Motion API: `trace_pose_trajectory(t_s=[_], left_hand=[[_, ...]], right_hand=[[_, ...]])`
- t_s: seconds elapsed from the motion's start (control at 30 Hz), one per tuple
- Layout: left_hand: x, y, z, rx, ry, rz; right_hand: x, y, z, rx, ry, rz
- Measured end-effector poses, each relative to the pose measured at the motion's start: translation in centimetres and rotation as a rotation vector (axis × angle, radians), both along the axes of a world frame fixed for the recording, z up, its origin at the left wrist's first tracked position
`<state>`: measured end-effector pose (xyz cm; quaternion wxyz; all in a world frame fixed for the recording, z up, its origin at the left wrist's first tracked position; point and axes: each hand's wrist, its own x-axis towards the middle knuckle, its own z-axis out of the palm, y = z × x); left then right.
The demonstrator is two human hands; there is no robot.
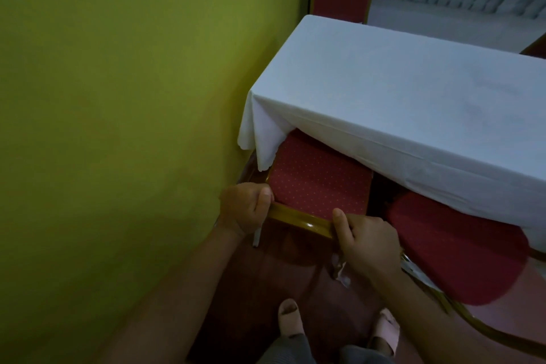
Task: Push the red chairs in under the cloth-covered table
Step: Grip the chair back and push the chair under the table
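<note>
your left hand (246, 207) and right hand (365, 238) each close their fingers around the glossy gold top rail (298, 220) of the red dotted-fabric chair (320, 179), half under the white cloth-covered table (413, 91); stiff frame, likely slick: push at the rail.

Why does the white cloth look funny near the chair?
The tablecloth corner is bunched, its hem riding on the red chair both hands grip, left hand and right hand. Otherwise nothing looks spilled or broken.
</note>
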<state>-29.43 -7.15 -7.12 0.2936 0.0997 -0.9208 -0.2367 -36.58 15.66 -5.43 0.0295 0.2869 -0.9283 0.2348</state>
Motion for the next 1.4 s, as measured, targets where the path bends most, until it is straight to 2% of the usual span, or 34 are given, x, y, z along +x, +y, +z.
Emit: trace_pose_trajectory(t_s=[0.13,0.3,0.63,0.97,1.27,1.4], left_hand=[[-1.1,1.9,-0.2,0.019,-0.073,-0.006],[0.2,3.1,-0.7,0.011,-0.069,-0.017],[2.4,-0.9,-0.5,-0.012,-0.031,-0.073],[-1.5,1.1,-0.1,0.006,-0.036,-0.079],[-1.3,1.4,-0.4,0.02,-0.045,-0.056],[-1.2,1.4,-0.3,0.037,-0.061,-0.036]], right_hand=[[-1.7,1.9,0.0,-0.007,-0.006,-0.029],[0.1,2.7,0.3,0.003,-0.023,-0.1],[3.8,-0.8,0.5,0.014,-0.081,-0.103],[-1.0,0.8,0.6,0.023,-0.057,-0.18],[-0.8,1.5,0.4,-0.004,-0.046,-0.106],[-0.9,2.4,0.6,0.014,-0.059,0.034]])
